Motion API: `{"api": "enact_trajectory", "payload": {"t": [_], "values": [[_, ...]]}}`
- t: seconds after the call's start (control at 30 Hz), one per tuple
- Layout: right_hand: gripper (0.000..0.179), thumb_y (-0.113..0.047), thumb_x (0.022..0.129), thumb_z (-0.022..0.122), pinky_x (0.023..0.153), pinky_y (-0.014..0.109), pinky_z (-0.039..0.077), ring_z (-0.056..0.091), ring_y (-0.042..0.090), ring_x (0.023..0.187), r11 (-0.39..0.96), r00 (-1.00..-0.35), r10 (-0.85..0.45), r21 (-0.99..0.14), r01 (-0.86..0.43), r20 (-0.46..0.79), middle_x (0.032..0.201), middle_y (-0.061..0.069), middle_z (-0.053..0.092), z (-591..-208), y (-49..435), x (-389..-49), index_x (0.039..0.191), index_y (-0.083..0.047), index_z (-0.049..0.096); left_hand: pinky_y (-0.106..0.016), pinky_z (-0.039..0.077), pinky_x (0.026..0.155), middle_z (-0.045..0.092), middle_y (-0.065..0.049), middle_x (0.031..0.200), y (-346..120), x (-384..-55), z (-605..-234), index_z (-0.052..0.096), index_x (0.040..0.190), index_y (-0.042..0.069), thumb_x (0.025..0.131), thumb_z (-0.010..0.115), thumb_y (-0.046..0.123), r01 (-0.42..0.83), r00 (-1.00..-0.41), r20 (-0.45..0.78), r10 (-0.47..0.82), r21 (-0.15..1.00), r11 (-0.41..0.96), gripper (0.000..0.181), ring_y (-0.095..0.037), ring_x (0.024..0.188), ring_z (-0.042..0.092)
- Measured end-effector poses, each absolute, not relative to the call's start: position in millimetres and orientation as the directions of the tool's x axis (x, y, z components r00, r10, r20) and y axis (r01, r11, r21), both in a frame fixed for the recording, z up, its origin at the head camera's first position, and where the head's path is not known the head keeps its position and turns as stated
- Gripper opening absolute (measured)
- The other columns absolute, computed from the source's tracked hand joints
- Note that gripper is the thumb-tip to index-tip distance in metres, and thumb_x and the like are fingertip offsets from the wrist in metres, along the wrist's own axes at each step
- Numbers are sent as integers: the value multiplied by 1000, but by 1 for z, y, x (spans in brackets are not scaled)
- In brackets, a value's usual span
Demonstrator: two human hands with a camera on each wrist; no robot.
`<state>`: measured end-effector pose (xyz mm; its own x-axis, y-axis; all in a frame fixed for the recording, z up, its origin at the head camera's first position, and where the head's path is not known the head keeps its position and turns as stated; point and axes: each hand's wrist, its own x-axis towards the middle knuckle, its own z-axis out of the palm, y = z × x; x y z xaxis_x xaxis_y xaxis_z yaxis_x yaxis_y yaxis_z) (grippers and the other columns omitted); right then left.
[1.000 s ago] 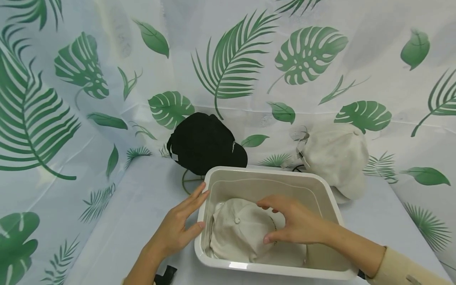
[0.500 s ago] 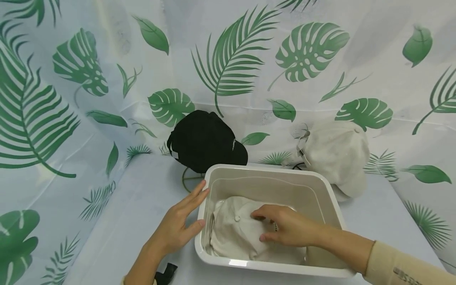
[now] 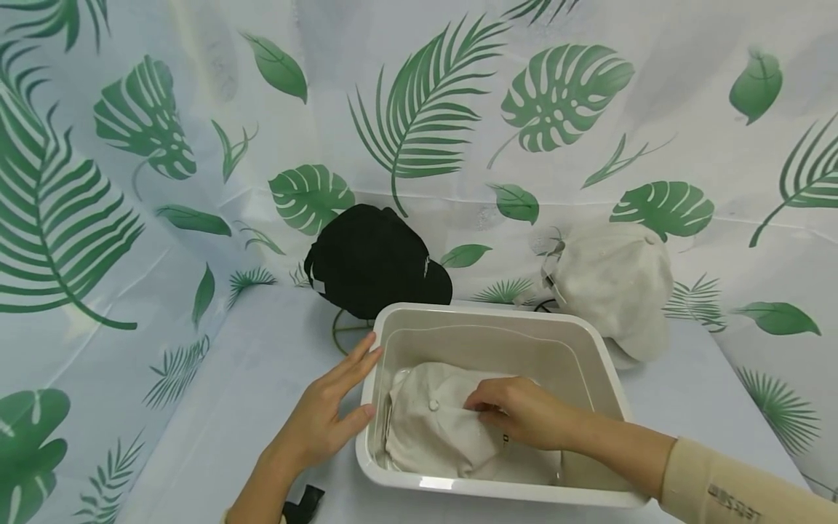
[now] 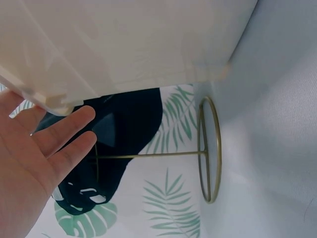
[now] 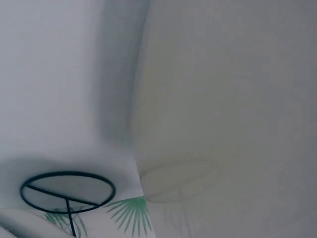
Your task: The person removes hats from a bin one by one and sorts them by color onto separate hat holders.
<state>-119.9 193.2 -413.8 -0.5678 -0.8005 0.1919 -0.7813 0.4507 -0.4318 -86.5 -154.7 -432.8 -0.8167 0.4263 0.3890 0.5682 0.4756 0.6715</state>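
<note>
A beige baseball cap (image 3: 419,433) lies crown up at the left side of a white plastic bin (image 3: 484,314). Reaching into the bin, my right hand (image 3: 524,411) pinches the crown's fabric between thumb and fingers; the thumb tip is partly hidden. My left hand (image 3: 321,415) rests at the bin's left rim with straight fingers. In the left wrist view those fingers touch the edge of the bin (image 4: 129,44). The right wrist view shows the bin's outer wall (image 5: 233,99) but not the hand.
Behind the bin, a black cap (image 3: 373,258) hangs on a gold wire stand (image 4: 212,106). Another beige cap (image 3: 612,280) sits at the back right, near a black wire stand (image 5: 67,173). A small black object (image 3: 304,506) lies by my left wrist. Leaf-patterned cloth covers the walls.
My right hand has lowered onto the beige cap in the bin, and its thumb and fingers have closed on the fabric. My left hand has stayed at the rim.
</note>
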Motion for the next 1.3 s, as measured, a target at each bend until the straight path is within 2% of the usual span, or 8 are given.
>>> {"api": "enact_trajectory", "payload": {"t": [0.5, 0.77, 1.13, 1.3], "values": [[31, 14, 82, 76, 75, 26, 59, 70, 10, 86, 393, -579, -784, -543, -742, 224, 97, -5, 73, -404, 199, -118, 102, -10, 75, -55, 43, 114, 27, 0, 172, -156, -86, -433, 42, 162, 14, 92, 62, 18, 575, -813, 392, 431, 658, 486, 72, -25, 152, 38], [29, 12, 84, 77, 72, 26, 59, 70, 7, 84, 396, -650, -714, -617, -680, 259, 96, -4, 75, -394, 204, -117, 102, -10, 77, -56, 42, 114, 28, 0, 172, -155, -86, -433, 43, 161, 13, 94, 61, 19, 576, -811, 391, 435, 659, 484, 70, -25, 153, 37], [24, 6, 88, 77, 73, 28, 60, 71, 9, 84, 382, -722, -648, -717, -583, 242, 97, -4, 74, -382, 210, -113, 102, -14, 78, -58, 43, 112, 28, -1, 172, -155, -88, -433, 43, 161, 13, 93, 61, 18, 587, -804, 408, 432, 654, 476, 71, -26, 152, 38], [23, 5, 89, 77, 72, 28, 60, 71, 10, 84, 385, -741, -623, -726, -569, 250, 98, -3, 75, -377, 211, -112, 102, -14, 79, -60, 43, 111, 29, 0, 171, -156, -87, -436, 43, 161, 15, 94, 60, 19, 587, -806, 410, 427, 651, 482, 70, -26, 152, 38]]}}
